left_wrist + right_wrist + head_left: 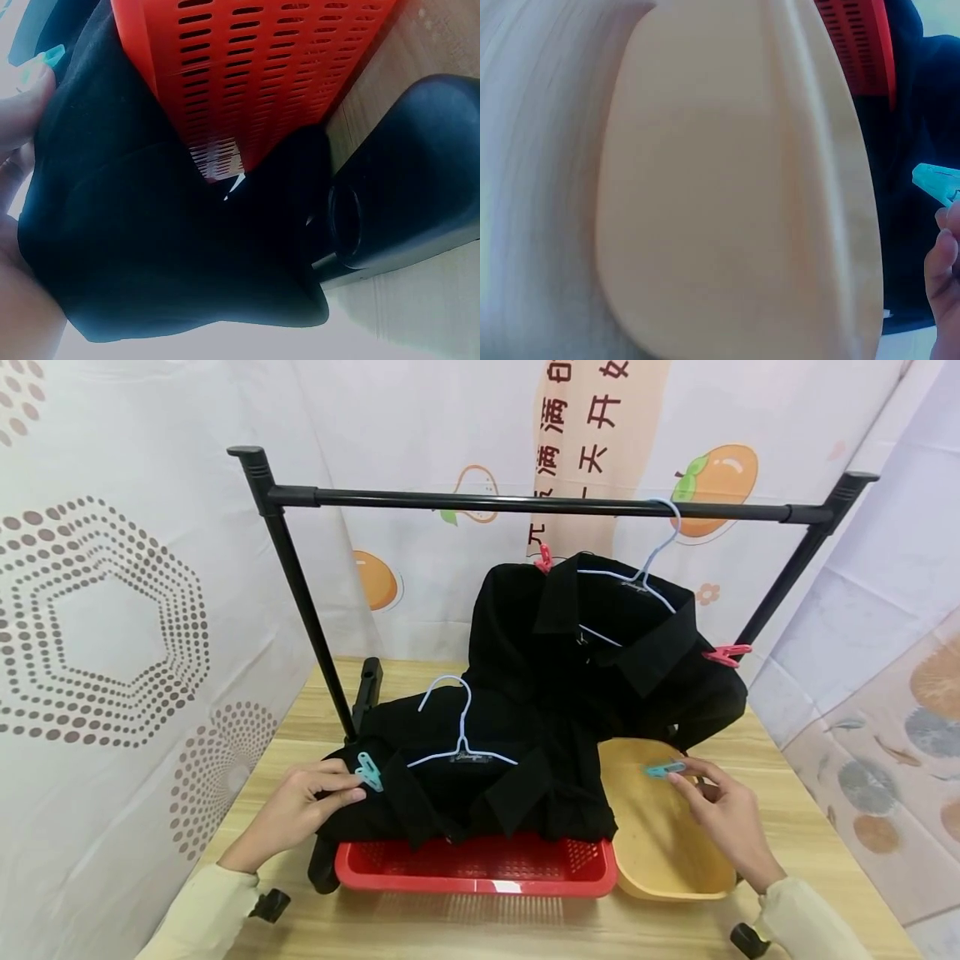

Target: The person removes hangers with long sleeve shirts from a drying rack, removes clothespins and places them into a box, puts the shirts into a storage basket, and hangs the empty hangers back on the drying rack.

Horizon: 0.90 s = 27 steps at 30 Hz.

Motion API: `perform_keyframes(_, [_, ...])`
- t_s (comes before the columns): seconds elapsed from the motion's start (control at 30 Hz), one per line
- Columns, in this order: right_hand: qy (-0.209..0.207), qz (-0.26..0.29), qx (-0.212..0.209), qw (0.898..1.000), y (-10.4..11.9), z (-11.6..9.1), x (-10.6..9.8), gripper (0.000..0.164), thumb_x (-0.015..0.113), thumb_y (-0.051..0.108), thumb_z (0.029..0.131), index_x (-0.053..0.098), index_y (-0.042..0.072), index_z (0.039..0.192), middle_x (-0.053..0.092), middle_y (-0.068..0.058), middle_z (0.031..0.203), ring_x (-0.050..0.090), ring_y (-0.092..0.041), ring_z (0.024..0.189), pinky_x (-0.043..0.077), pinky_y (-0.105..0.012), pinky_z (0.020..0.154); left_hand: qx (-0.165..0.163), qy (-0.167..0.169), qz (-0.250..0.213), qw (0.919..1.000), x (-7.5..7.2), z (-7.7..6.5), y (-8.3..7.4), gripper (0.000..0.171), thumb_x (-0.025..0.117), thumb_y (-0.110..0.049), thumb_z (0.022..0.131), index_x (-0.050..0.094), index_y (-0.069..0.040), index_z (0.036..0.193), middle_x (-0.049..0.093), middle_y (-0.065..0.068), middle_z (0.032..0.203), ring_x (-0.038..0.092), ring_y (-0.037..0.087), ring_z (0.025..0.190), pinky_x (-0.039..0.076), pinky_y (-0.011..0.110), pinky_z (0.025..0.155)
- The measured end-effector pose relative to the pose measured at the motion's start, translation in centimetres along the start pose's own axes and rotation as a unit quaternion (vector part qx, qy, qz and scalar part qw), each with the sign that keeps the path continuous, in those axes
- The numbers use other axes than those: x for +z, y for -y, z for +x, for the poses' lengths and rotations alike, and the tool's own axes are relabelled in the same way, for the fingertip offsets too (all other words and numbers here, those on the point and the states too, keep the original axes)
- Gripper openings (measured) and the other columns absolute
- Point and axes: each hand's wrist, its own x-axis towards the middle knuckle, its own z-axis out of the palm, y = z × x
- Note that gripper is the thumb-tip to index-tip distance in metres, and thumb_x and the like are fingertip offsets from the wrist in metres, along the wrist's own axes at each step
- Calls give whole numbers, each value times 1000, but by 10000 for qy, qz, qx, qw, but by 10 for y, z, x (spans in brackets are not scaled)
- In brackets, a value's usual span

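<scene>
A black shirt on a light-blue wire hanger lies over a red basket. At the shirt's left shoulder, my left hand pinches a teal clothespin between thumb and fingers. In the left wrist view, dark cloth hangs beside that hand. My right hand pinches another teal clothespin over the yellow basin; the right wrist view shows this teal clothespin at the fingertips.
A black garment rack spans the table. From its bar hangs a second black shirt on a blue hanger, with a red clothespin and a pink-red clothespin at its shoulders. Black rack feet stand near the front.
</scene>
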Motion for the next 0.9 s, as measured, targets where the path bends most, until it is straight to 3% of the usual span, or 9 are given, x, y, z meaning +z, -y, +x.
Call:
perform_keyframes(0.2, [57, -298, 67, 9995, -12, -8, -11, 33, 72, 28, 99, 69, 6, 124, 70, -7, 86, 54, -6, 52, 43, -23, 46, 76, 33, -38, 10000, -1, 0, -4, 24, 80, 12, 80, 82, -6, 96, 59, -11, 79, 46, 2, 63, 37, 16, 53])
perform_keyframes(0.37, [247, -534, 113, 9982, -17, -13, -19, 39, 70, 32, 101, 67, 6, 129, 72, -9, 95, 49, -9, 47, 39, -26, 42, -40, 56, 12, 10000, -3, 0, -8, 23, 80, 10, 81, 83, -7, 96, 58, -12, 78, 46, 2, 64, 38, 17, 54])
perform_keyframes(0.5, [389, -767, 24, 9963, -19, -15, -23, 39, 69, 33, 101, 66, 6, 130, 72, -11, 90, 46, -8, 44, 35, -26, 39, -33, 50, 40, 10000, -3, -1, -7, 23, 81, 10, 81, 82, -7, 96, 59, -12, 79, 47, 3, 65, 38, 17, 54])
perform_keyframes(0.77, [400, -1302, -144, 9906, -22, -18, -26, 41, 71, 33, 100, 67, 5, 130, 75, -13, 107, 57, -6, 54, 38, -26, 43, -38, 35, 51, 10000, -3, -3, -6, 23, 81, 10, 81, 82, -9, 94, 58, -12, 78, 47, 3, 63, 37, 17, 53])
perform_keyframes(0.9, [404, -1436, -336, 9882, -25, -18, -26, 38, 73, 30, 98, 70, 6, 126, 74, -8, 99, 48, -2, 49, 35, -25, 43, -73, 25, 71, 9999, -2, -3, -6, 23, 81, 9, 81, 82, -10, 94, 58, -12, 78, 47, 2, 63, 37, 16, 53])
